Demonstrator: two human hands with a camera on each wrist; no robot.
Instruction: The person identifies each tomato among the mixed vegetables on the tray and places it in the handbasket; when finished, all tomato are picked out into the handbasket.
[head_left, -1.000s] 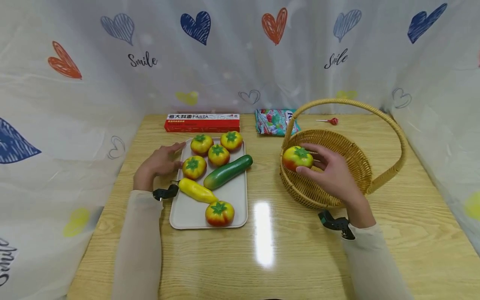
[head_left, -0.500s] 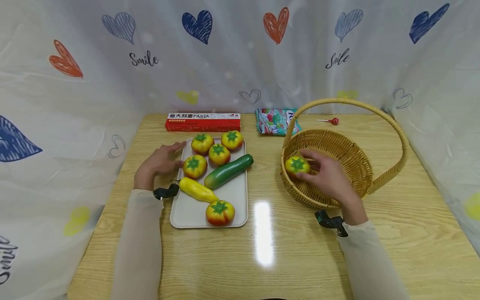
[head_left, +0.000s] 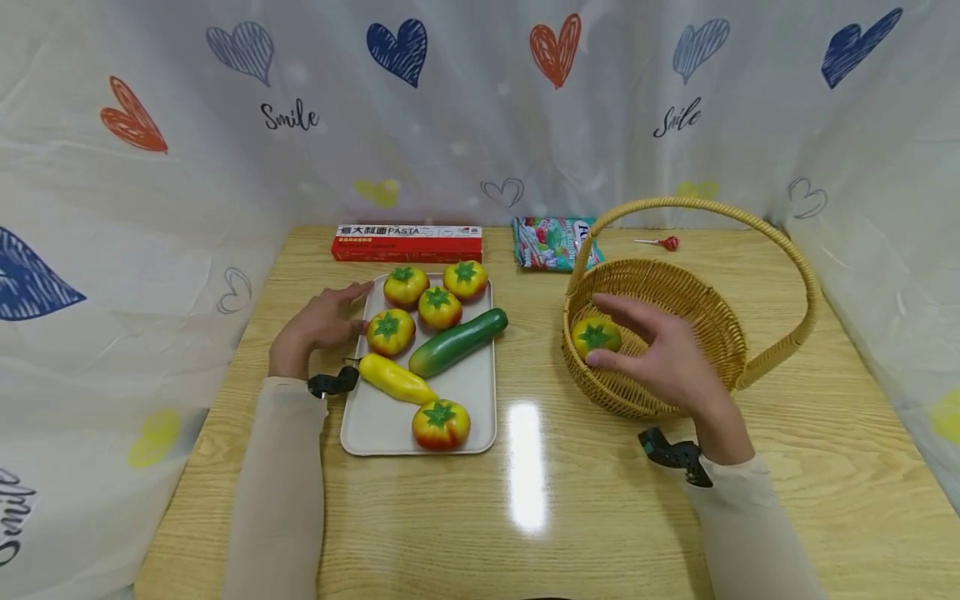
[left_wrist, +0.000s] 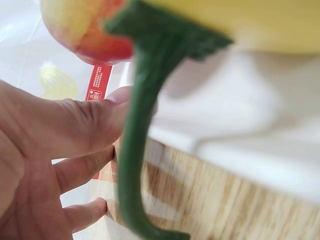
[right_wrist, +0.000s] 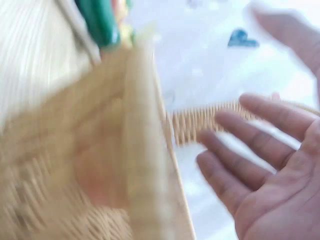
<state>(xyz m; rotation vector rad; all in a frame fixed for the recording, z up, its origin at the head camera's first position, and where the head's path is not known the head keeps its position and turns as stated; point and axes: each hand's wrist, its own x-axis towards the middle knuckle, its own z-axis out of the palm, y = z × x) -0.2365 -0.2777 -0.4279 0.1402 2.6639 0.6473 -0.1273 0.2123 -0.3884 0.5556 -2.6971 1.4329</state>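
In the head view a yellow-and-red tomato [head_left: 596, 336] sits inside the wicker basket [head_left: 708, 304], by its left wall. My right hand [head_left: 667, 354] hovers over the basket with thumb and fingers spread apart around the tomato; the right wrist view shows the hand [right_wrist: 275, 165] with straight fingers and nothing in it. My left hand [head_left: 322, 323] rests at the left edge of the white tray [head_left: 468, 417], its fingers extended. On the tray lie several tomatoes [head_left: 440, 425], a green cucumber [head_left: 457, 343] and a yellow pepper [head_left: 393, 379], whose green stem [left_wrist: 137, 135] crosses the left wrist view.
Behind the tray stands a red pasta box [head_left: 407, 245]. A teal candy bag [head_left: 551, 243] lies at the back, partly behind the basket's arched handle [head_left: 787, 250]. A red lollipop [head_left: 667, 243] lies behind the basket. A heart-print curtain [head_left: 450, 150] closes off the back.
My right hand has lowered the tomato into the basket and let go of it, its fingers now spread wider. The left hand has stayed by the tray.
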